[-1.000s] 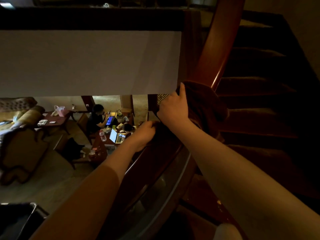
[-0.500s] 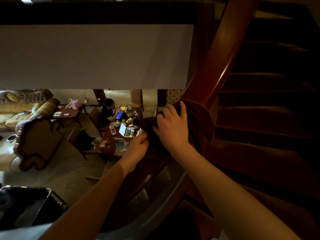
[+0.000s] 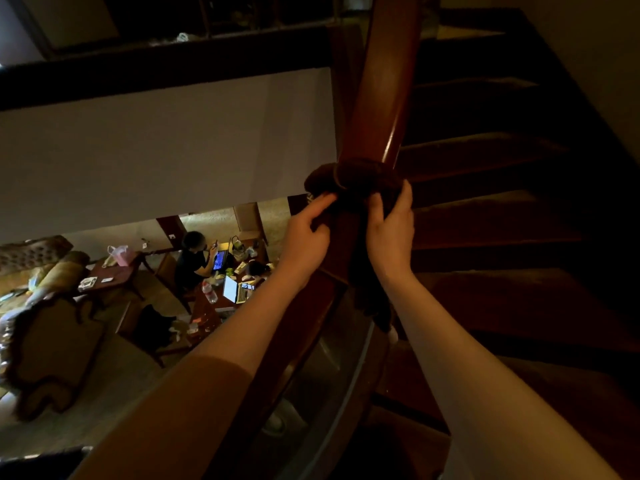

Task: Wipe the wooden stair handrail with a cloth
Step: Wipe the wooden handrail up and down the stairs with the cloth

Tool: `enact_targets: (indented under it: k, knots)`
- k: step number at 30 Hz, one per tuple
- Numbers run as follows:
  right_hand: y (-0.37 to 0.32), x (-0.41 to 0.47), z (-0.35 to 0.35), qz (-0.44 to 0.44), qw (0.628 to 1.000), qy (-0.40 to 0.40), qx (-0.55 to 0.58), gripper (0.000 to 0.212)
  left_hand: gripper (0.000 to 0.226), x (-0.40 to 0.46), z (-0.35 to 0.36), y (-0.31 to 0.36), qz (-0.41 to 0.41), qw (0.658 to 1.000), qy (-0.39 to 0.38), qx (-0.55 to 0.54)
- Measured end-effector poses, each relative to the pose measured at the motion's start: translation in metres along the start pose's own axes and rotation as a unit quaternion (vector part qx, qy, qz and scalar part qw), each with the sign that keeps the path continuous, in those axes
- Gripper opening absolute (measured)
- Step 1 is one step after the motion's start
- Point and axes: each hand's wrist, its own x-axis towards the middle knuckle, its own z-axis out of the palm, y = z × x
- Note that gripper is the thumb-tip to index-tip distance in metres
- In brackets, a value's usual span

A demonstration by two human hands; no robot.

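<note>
We find no readable text, label or number anywhere. The laptop [image 3: 231,289] screens beside the handrail [image 3: 384,98] glow, their contents too small.

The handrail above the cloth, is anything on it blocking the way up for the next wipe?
Nothing visible does. The cloth is wrapped over the handrail, gripped by the left hand and right hand, and the rail above it runs bare up to the frame's top.
</note>
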Motion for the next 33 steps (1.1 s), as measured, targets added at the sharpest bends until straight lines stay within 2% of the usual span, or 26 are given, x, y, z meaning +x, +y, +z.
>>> enact_targets:
  k: [3, 5, 7, 10, 13, 16, 19, 21, 25, 28, 33]
  knots:
    - [0.002, -0.009, 0.004, 0.108, 0.99, -0.014, 0.095, 0.059, 0.046, -0.001, 0.002, 0.014, 0.021, 0.999, -0.018, -0.027]
    - [0.004, -0.018, 0.006, 0.143, 0.979, -0.025, 0.146, 0.069, 0.035, -0.002, 0.0, 0.018, 0.004, 0.996, -0.004, -0.088]
    - [0.006, -0.026, 0.007, 0.146, 0.971, -0.039, 0.183, 0.074, 0.03, 0.001, -0.006, 0.015, -0.031, 0.988, 0.022, -0.15]
    - [0.003, -0.028, 0.007, 0.132, 0.968, -0.05, 0.209, 0.063, 0.025, 0.005, -0.018, 0.002, -0.057, 0.977, 0.076, -0.191]
    - [-0.005, -0.024, 0.011, 0.101, 0.979, -0.038, 0.174, 0.074, 0.026, 0.007, -0.026, -0.015, -0.05, 0.986, 0.13, -0.09]
    - [-0.016, -0.014, 0.021, 0.098, 0.991, -0.017, 0.094, 0.089, 0.021, 0.014, -0.03, -0.031, -0.102, 0.991, 0.065, -0.05]
    - [-0.023, 0.0, 0.03, 0.111, 0.994, 0.014, 0.015, 0.094, 0.036, 0.015, -0.027, -0.039, -0.165, 0.984, -0.032, -0.064]
    - [-0.023, 0.006, 0.031, 0.112, 0.994, 0.019, 0.002, 0.092, 0.046, 0.01, -0.023, -0.045, -0.189, 0.977, -0.063, -0.077]
    - [-0.019, 0.006, 0.028, 0.104, 0.994, 0.011, 0.0, 0.09, 0.047, 0.002, -0.017, -0.057, -0.209, 0.97, -0.068, -0.103]
    - [-0.016, 0.004, 0.03, 0.096, 0.995, 0.011, 0.013, 0.088, 0.052, 0.003, -0.021, -0.062, -0.238, 0.955, -0.057, -0.169]
    - [-0.01, -0.005, 0.033, 0.081, 0.996, 0.029, 0.039, 0.084, 0.047, -0.003, -0.018, -0.067, -0.164, 0.975, -0.072, -0.128]
